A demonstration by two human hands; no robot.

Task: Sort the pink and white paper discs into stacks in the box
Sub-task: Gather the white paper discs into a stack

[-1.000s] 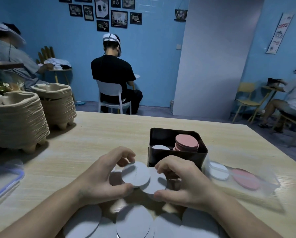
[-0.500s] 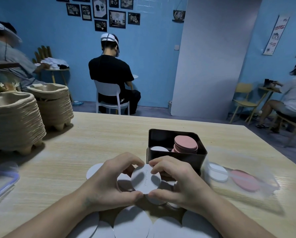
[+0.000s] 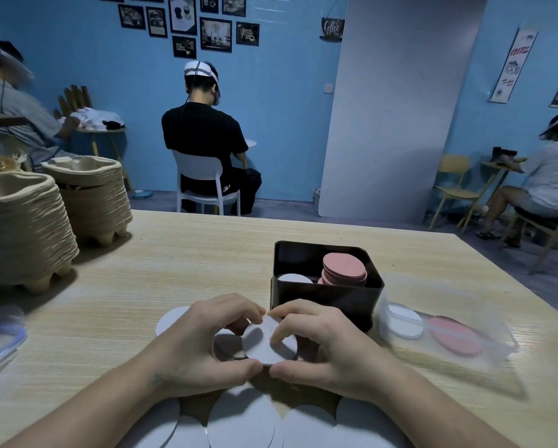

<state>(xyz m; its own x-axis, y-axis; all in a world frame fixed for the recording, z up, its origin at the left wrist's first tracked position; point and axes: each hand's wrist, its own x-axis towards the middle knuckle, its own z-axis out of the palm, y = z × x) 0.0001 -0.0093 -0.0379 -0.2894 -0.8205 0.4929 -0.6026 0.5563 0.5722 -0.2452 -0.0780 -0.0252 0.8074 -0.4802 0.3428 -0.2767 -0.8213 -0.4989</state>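
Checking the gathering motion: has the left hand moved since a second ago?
Yes. The left hand has shifted right, closer to the black box's left edge, meeting the right hand around the white discs.

Bare left hand [image 3: 200, 347] and right hand [image 3: 331, 347]; left forearm [image 3: 93, 405] and right forearm [image 3: 432, 405] unclothed.

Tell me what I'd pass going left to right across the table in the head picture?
Tray stacks → left hand → white disc → pink stack → clear bag.
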